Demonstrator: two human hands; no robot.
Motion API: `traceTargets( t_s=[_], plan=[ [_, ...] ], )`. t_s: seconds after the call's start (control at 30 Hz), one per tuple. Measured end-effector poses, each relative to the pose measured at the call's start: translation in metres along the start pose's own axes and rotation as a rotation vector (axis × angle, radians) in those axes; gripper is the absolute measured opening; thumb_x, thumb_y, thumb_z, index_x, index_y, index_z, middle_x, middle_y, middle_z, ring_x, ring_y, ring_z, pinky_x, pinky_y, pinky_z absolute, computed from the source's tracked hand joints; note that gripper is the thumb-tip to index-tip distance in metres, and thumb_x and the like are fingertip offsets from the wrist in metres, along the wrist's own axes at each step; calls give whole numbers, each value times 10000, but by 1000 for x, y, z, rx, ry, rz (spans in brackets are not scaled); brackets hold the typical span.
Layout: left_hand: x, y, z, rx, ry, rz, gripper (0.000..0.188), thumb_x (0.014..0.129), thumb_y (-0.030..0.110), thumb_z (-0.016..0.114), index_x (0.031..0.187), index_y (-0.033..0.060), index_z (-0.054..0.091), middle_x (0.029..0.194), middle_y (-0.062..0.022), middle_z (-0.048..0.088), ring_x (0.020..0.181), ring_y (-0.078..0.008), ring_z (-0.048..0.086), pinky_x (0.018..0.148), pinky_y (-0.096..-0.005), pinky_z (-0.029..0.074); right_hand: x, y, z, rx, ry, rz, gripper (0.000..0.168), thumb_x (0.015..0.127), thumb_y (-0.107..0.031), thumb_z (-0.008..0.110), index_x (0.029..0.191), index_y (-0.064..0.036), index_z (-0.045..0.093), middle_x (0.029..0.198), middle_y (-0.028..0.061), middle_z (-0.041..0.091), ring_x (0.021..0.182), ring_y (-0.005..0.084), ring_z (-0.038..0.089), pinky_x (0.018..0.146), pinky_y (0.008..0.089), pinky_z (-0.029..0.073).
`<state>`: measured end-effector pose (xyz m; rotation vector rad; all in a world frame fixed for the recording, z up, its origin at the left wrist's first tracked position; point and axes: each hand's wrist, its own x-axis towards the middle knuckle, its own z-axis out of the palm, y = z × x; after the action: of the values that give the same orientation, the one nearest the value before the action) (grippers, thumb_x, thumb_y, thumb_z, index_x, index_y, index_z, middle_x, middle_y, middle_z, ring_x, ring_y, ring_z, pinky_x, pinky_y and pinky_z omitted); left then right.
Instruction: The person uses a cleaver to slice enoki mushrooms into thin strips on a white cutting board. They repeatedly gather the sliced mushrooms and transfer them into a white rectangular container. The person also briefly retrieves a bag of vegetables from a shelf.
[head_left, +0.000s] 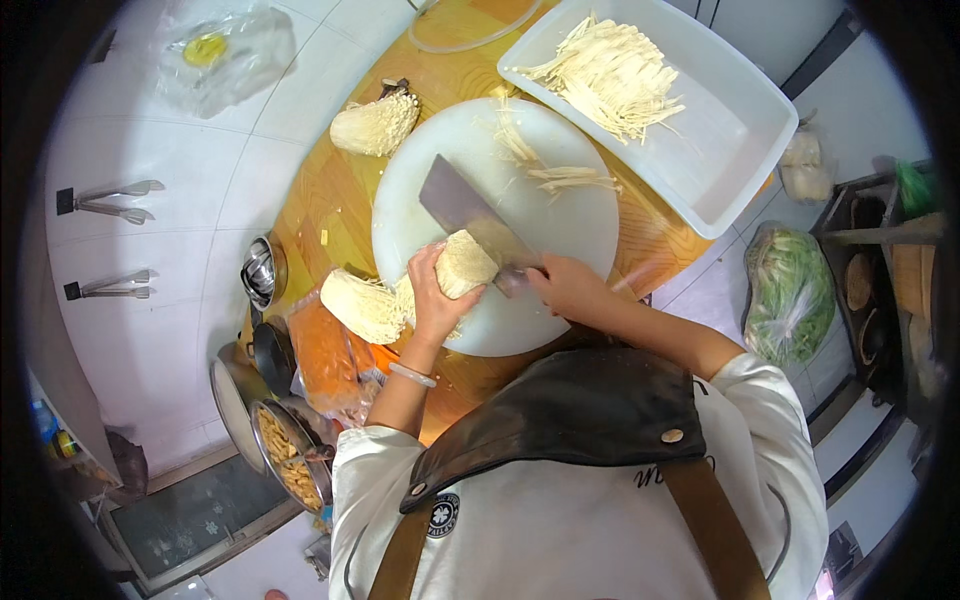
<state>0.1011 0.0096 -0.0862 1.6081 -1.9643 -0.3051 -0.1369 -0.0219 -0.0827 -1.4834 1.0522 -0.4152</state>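
Observation:
My left hand (430, 289) grips a bundle of enoki mushrooms (466, 264) over the near left part of a round white cutting board (405, 202); the cut root end faces up. In my right hand (564, 285) is the handle of a cleaver (469, 196). Its broad blade slants up and left across the board, close beside the bundle; whether it touches the bundle I cannot tell. Loose enoki strands (566, 178) lie on the board's far right part. Another enoki bundle (361, 307) rests left of my left hand, and one more enoki bundle (375, 126) lies beyond the board.
A white plastic tub (720, 157) with separated enoki (611, 79) overlaps the wooden table's (315, 191) far right edge. An orange plastic package (326, 352) and a metal bowl (264, 271) stand left. A pan of food (289, 454) is nearer me. Bagged greens (787, 296) sit on the floor right.

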Motion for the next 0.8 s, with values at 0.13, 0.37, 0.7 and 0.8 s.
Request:
traceTargets(
  t_s=[0.13, 0.37, 0.7, 0.8],
  plan=[
    [0, -3, -4, 8, -3, 14, 843, 544, 223, 831, 1246, 62, 392, 1203, -172, 422, 1153, -367, 370, 997, -468, 309, 24, 0, 16, 70, -65, 66, 300, 910, -269, 457, 903, 21, 534, 646, 177, 595, 510, 251, 600, 532, 386, 484],
    [-3, -5, -3, -24, 9, -36, 826, 548, 218, 827, 1233, 60, 393, 1197, -165, 424, 1152, -366, 371, 1001, -469, 306, -19, -6, -21, 137, 55, 126, 276, 908, -260, 464, 902, 7, 531, 645, 152, 597, 512, 244, 591, 514, 365, 469],
    [-5, -3, 1, 8, 15, 18, 825, 529, 148, 828, 1221, 58, 388, 1198, -160, 398, 1149, -367, 379, 1014, -462, 305, -1, -8, -5, -110, -4, -7, 303, 920, -258, 466, 912, 39, 523, 585, 100, 560, 463, 197, 559, 488, 336, 464],
    [-4, -5, 1, 39, 33, 49, 835, 523, 154, 832, 1225, 58, 388, 1201, -162, 397, 1157, -369, 371, 1015, -467, 300, 23, -3, 17, -33, -53, 35, 303, 913, -265, 461, 926, 28, 538, 622, 128, 582, 490, 229, 576, 524, 368, 475]
  ],
)
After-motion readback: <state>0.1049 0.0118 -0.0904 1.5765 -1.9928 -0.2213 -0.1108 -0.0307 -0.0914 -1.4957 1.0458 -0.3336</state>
